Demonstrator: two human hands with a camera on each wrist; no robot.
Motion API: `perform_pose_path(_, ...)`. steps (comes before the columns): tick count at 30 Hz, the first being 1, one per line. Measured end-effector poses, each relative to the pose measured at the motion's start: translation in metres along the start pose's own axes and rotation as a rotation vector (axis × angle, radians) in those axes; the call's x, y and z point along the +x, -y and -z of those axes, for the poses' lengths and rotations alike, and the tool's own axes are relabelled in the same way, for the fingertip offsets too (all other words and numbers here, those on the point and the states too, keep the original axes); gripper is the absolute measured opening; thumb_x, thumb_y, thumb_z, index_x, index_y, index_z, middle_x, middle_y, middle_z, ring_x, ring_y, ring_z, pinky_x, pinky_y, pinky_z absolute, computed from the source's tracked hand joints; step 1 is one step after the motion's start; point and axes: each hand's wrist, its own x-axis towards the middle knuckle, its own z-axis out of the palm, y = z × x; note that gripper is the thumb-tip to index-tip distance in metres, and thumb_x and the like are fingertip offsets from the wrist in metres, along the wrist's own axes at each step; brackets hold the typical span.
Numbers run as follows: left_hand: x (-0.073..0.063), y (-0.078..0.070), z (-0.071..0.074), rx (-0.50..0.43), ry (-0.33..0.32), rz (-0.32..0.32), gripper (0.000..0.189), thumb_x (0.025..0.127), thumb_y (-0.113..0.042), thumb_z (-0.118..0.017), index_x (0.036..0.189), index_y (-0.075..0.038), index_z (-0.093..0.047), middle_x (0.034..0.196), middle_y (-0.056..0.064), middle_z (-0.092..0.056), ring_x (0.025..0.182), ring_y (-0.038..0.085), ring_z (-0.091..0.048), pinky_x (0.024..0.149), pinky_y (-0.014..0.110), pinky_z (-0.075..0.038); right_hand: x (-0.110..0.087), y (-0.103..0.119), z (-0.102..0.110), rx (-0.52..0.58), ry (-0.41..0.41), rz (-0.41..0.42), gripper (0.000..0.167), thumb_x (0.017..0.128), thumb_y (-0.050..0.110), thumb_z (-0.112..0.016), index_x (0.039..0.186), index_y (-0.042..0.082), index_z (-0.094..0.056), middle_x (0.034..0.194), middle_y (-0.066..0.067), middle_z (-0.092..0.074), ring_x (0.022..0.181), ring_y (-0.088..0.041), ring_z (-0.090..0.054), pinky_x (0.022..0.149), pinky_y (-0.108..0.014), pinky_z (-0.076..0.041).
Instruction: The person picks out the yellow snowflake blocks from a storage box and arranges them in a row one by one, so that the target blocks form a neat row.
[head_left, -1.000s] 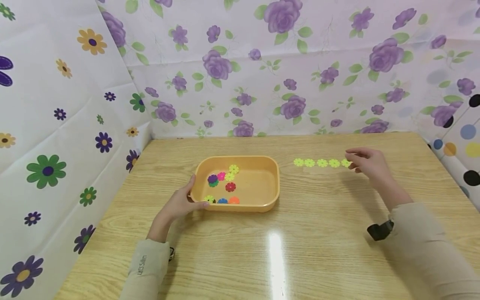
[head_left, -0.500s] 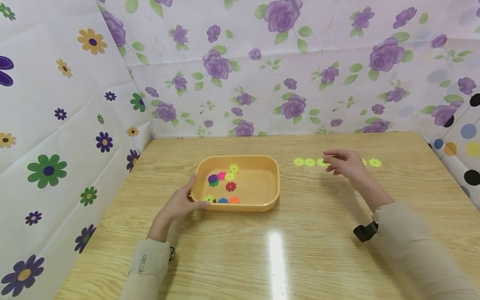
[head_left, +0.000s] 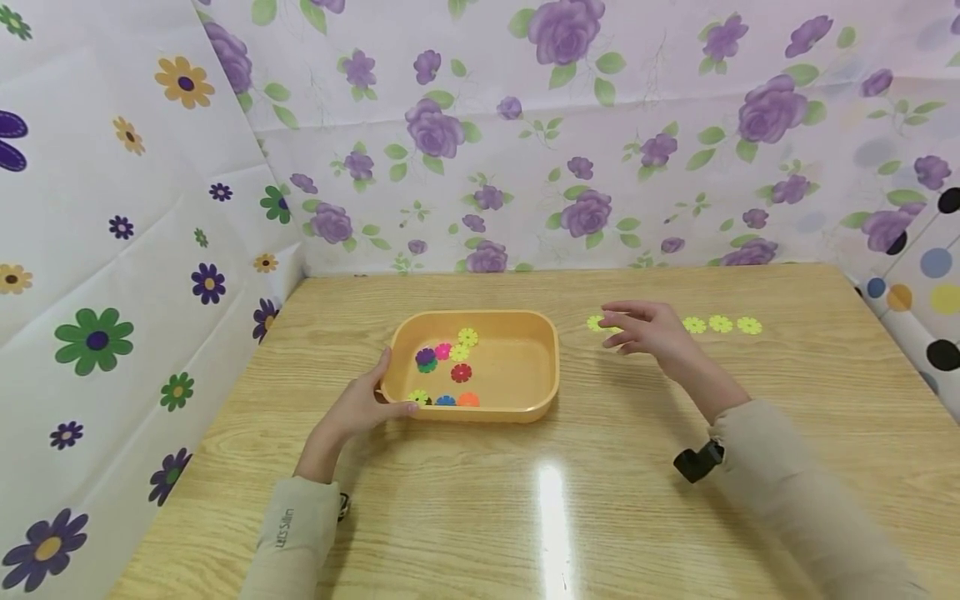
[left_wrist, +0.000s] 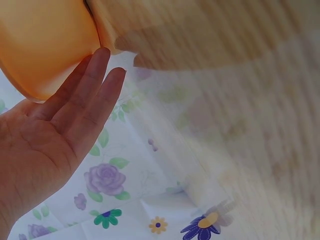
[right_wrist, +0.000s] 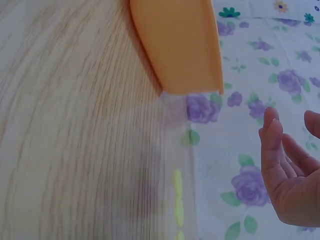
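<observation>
My left hand (head_left: 363,402) holds the near left corner of an orange plastic tray (head_left: 517,375), thumb along the front rim and fingers against the left side. In the left wrist view those fingers (left_wrist: 82,102) lie along the tray's outer wall. Inside the tray are several notched snowflake discs, among them a red disc (head_left: 461,373), a purple disc (head_left: 425,357) and an orange disc (head_left: 468,401). My right hand (head_left: 656,333) hovers over a row of yellow-green discs (head_left: 720,323), fingers loosely bent and spread, holding nothing. It hides the middle of that row.
The wood-grain table (head_left: 630,500) carries the tray left of centre and the disc row at the back right. A flowered cloth (head_left: 525,167) hangs behind the table, with another patterned cloth (head_left: 135,292) along the left side.
My right hand has moved left along the row of yellow-green discs, uncovering the discs at its right end. My left hand and the tray have stayed in place.
</observation>
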Motion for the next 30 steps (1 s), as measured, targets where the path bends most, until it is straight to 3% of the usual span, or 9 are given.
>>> perform_pose_path(15, 0.0, 0.002, 0.0, -0.014, 0.004, -0.004, 0.104, 0.074, -0.034, -0.075, 0.145, -0.001, -0.006, 0.129, 0.027, -0.044, 0.091, 0.022, -0.058, 0.079, 0.034, -0.049, 0.016, 0.014, -0.067, 0.129, 0.136, -0.035, 0.043, 0.093, 0.018, -0.053, 0.129, -0.004, -0.046, 0.125, -0.023, -0.051, 0.079, -0.016, -0.065, 0.07, -0.032, -0.052)
perform_pose_path(23, 0.001, 0.002, -0.001, -0.026, 0.002, -0.013, 0.102, 0.075, -0.029, -0.075, 0.145, -0.001, -0.006, 0.131, 0.027, -0.043, 0.093, 0.025, -0.058, 0.08, 0.033, -0.049, 0.027, 0.017, -0.106, 0.088, 0.191, -0.038, 0.039, 0.09, 0.018, -0.058, 0.125, 0.001, -0.052, 0.123, -0.019, -0.053, 0.088, -0.023, -0.063, 0.07, -0.032, -0.052)
perform_pose_path(26, -0.001, -0.002, -0.001, -0.04, 0.006, -0.026, 0.102, 0.076, -0.026, -0.075, 0.145, 0.001, -0.006, 0.131, 0.029, -0.042, 0.094, 0.028, -0.058, 0.079, 0.034, -0.049, 0.031, 0.018, -0.122, 0.088, 0.204, -0.047, 0.038, 0.09, 0.016, -0.058, 0.124, 0.001, -0.053, 0.123, -0.02, -0.054, 0.088, -0.024, -0.063, 0.069, -0.031, -0.051)
perform_pose_path(30, -0.007, -0.017, 0.003, -0.063, 0.014, -0.032, 0.098, 0.077, -0.019, -0.074, 0.143, 0.006, -0.006, 0.132, 0.033, -0.038, 0.095, 0.035, -0.057, 0.079, 0.039, -0.049, 0.037, 0.018, -0.142, 0.084, 0.231, -0.049, 0.037, 0.09, 0.014, -0.057, 0.124, -0.001, -0.053, 0.123, -0.022, -0.053, 0.088, -0.026, -0.063, 0.068, -0.031, -0.052)
